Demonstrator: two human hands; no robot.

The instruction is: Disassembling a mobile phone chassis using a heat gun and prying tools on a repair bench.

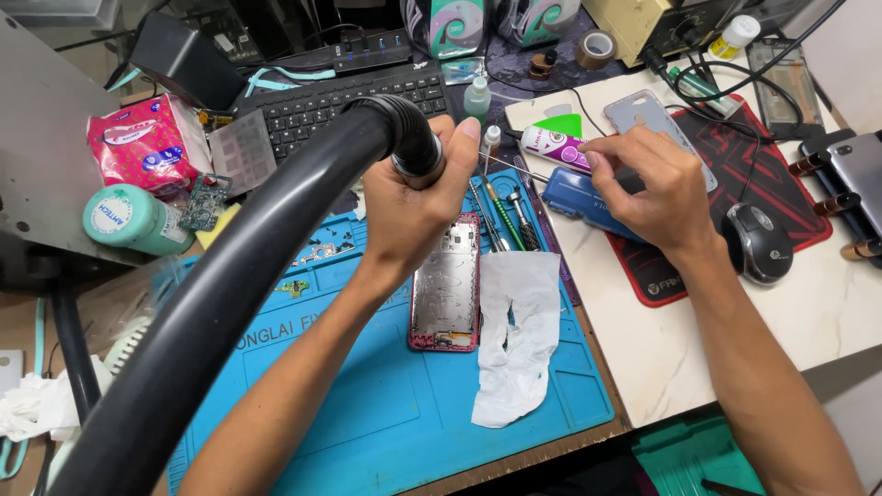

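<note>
The left hand (418, 197) is wrapped around the ribbed end of a thick black hose (276, 239), fingers curled tight about its nozzle, which points down toward an opened phone frame with a pink rim (446, 285). That frame lies flat on the blue work mat (386, 413), directly under the left hand. A crumpled white tissue (516, 335) lies just beside the frame on its right. The right hand (648, 188) rests over a blue case (574, 197), its fingertips pinching the end of a small white-and-purple glue tube (551, 145). A black mouse (760, 241) sits near the right wrist.
</note>
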